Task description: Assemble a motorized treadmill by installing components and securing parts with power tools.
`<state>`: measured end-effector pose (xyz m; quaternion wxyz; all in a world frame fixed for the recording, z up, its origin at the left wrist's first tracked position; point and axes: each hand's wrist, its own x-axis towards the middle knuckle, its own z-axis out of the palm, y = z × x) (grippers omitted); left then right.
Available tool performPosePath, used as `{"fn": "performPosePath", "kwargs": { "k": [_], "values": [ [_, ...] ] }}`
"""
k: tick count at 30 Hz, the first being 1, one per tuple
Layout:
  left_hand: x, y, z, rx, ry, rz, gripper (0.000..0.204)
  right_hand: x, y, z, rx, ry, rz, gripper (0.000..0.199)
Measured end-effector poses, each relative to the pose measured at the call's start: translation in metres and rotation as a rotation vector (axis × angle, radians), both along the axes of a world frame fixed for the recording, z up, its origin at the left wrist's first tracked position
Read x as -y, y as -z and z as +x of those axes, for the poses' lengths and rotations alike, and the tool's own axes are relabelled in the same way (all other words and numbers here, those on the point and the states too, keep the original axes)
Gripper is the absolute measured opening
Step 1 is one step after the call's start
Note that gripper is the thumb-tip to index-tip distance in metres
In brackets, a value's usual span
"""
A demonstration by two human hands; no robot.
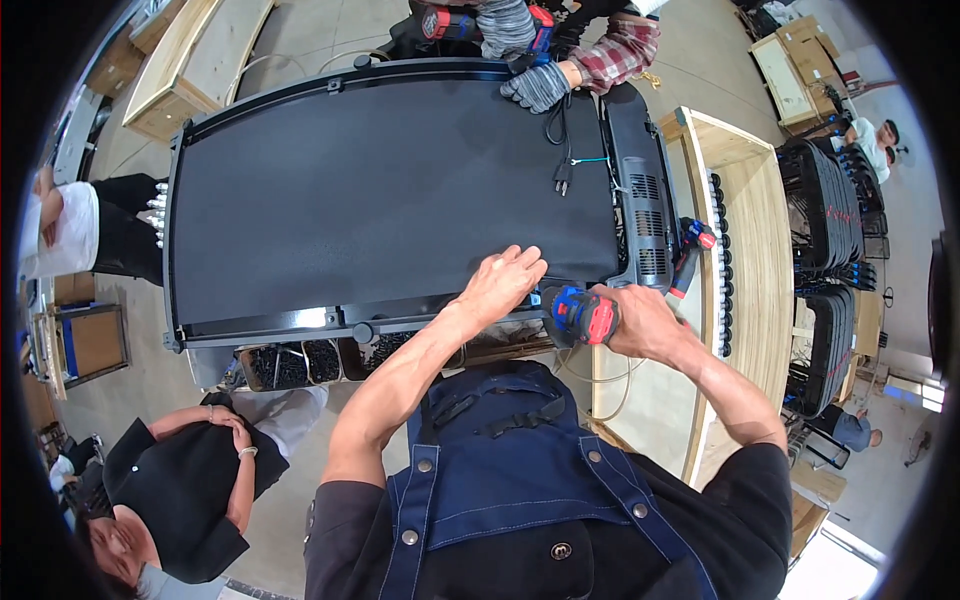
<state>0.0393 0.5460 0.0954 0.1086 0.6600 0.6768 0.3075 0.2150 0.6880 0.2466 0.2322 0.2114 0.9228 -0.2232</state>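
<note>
A long black treadmill deck [380, 190] lies across in front of me, its vented motor housing [640, 215] at the right end. My right hand [642, 322] is wrapped round a blue, black and red cordless drill [585, 316] at the deck's near edge, beside the housing. The drill's nose points left, close to my left hand [503, 285]. That hand rests on the near edge of the belt with its fingers curled in; the fingertips are hidden, so what they hold, if anything, does not show. A black power cord [560, 150] with a plug lies on the belt's far right.
Across the deck, a co-worker's gloved hand [537, 88] presses on the far edge, beside another drill [540, 38]. Right of the housing stand a wooden crate [755, 250] and a further drill [688, 262]. Bins of black hardware [278, 367] sit below the near edge. A bystander [190, 480] stands lower left.
</note>
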Motion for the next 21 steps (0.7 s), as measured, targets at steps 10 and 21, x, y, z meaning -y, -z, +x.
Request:
{"fn": "performPosePath", "kwargs": {
  "k": [10,21],
  "values": [
    [0.004,0.009,-0.001,0.063,-0.048,0.058,0.012,0.006,-0.010,-0.039,0.096,-0.111,0.084,0.029],
    [0.148,0.086,0.096,0.356,-0.399,-0.220,0.015,-0.006,-0.015,-0.038,0.079,-0.249,0.068,0.037]
  ]
}}
